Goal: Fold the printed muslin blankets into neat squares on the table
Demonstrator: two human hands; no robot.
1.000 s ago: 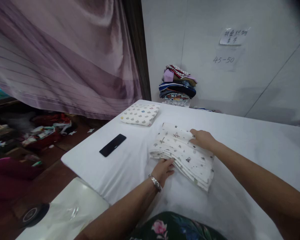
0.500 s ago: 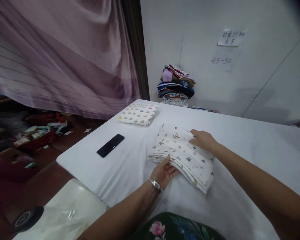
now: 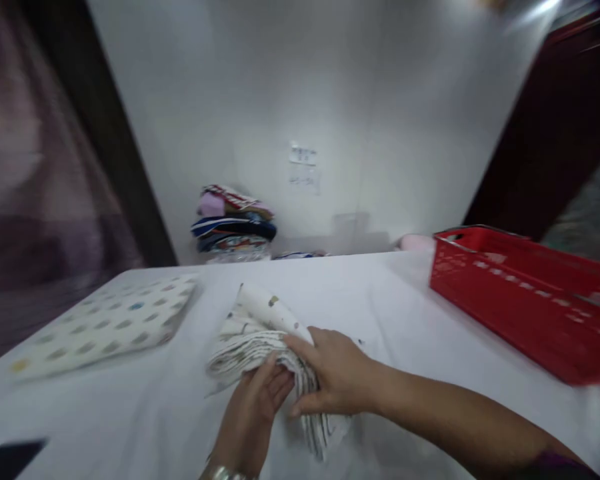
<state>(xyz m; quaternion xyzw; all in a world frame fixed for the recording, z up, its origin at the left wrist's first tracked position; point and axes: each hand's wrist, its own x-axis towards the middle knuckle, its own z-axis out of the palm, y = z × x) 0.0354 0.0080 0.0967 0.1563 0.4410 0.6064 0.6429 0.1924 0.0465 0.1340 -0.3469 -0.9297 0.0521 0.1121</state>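
Note:
A folded white cloth with small prints (image 3: 253, 333) is lifted off the white-covered table (image 3: 390, 313), its layered edges bending. My left hand (image 3: 253, 407) comes up from below with fingers closed on the cloth's near edge. My right hand (image 3: 330, 370) lies over the cloth's right side, thumb under and fingers wrapped around the folds. Both hands grip the same cloth.
A second folded cloth with coloured dots (image 3: 100, 327) lies at the left. A red plastic basket (image 3: 525, 303) stands at the right. A pile of folded clothes (image 3: 233, 223) sits by the far wall. A dark phone (image 3: 7, 457) shows at the lower left corner.
The view has swung to the right, bringing the red basket into sight. Both hands have closed on the printed cloth and raised it from the table, where it lay flat before.

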